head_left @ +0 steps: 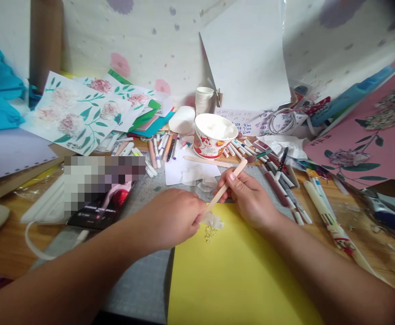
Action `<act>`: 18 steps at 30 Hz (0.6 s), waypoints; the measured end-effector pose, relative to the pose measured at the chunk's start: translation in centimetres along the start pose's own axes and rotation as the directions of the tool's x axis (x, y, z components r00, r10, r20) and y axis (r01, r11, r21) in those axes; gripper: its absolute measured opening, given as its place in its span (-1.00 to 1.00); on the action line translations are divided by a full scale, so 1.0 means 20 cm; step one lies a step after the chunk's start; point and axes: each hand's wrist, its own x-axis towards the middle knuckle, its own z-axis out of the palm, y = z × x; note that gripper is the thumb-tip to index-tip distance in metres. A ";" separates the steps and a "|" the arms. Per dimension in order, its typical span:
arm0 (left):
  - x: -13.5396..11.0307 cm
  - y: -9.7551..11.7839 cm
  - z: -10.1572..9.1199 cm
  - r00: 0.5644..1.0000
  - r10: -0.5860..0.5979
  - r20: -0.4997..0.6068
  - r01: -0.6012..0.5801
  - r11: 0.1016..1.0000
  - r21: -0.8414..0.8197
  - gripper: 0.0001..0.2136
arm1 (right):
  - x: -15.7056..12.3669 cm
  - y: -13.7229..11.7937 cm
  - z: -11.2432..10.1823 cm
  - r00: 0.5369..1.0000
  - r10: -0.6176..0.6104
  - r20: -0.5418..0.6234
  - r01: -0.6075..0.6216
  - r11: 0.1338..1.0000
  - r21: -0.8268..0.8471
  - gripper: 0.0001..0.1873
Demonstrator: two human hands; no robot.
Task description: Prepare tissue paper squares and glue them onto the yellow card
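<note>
My right hand [253, 196] grips a flat wooden craft stick [221, 191], which slants down toward my left hand [175, 216]. The left hand's fingers are curled closed at the stick's lower end; what they pinch is hidden. Just beside them, small whitish translucent scraps [213, 220] lie at the far part of a yellow sheet [224, 275]. A patch of thin pale squiggles [211, 234] shows on the sheet below the scraps. Beyond my hands, more translucent pieces [195, 175] rest on white paper [174, 174].
A paper tub [208, 146] with white contents stands behind a second wooden stick [211, 161]. Markers [156, 151] lie on both sides. A phone [105, 203] is at left, scissors [387, 205] at right. Flower pictures [78, 113] lean at the back left.
</note>
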 end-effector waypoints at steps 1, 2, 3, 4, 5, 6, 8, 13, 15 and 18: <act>0.00 0.00 0.00 1.000 0.007 -0.003 -0.007 1.000 0.002 -0.85 | 0.00 0.00 0.00 1.000 -0.005 0.015 0.005 1.000 -0.027 -0.57; 0.00 0.00 0.01 1.000 0.017 -0.007 -0.017 1.000 0.004 -0.85 | 0.00 -0.01 0.01 1.000 -0.009 0.029 0.010 0.999 -0.052 -0.56; 0.00 0.00 0.01 1.000 0.028 -0.012 -0.028 1.000 0.007 -0.85 | 0.00 -0.01 0.01 0.999 -0.011 0.043 0.015 0.997 -0.076 -0.55; 0.00 -0.01 0.02 0.999 0.037 -0.019 -0.037 0.999 0.009 -0.85 | 0.00 -0.02 0.01 0.998 -0.013 0.056 0.018 0.995 -0.098 -0.54; -0.01 -0.01 0.02 0.999 0.046 -0.021 -0.046 0.999 0.010 -0.85 | 0.00 -0.02 0.02 0.998 -0.013 0.068 0.021 0.993 -0.118 -0.53; -0.01 -0.01 0.03 0.998 0.054 -0.022 -0.054 0.999 0.008 -0.86 | -0.01 -0.03 0.02 0.997 -0.012 0.078 0.023 0.990 -0.137 -0.52; -0.01 0.00 0.03 0.998 0.056 -0.022 -0.056 0.998 0.003 -0.87 | -0.01 -0.03 0.02 0.995 -0.013 0.095 0.029 0.985 -0.170 -0.51; 0.01 0.00 0.04 0.999 0.039 -0.019 -0.039 0.999 0.001 -0.85 | -0.01 -0.04 0.02 0.991 -0.019 0.135 0.049 0.973 -0.225 -0.48; 0.02 0.00 0.05 0.998 0.046 -0.038 -0.045 0.999 0.012 -0.82 | -0.01 -0.05 0.02 0.988 -0.024 0.150 0.060 0.970 -0.238 -0.47; 0.03 0.00 0.07 0.995 0.064 -0.076 -0.062 0.997 0.035 -0.78 | -0.01 -0.05 0.02 0.986 -0.032 0.166 0.075 0.963 -0.258 -0.48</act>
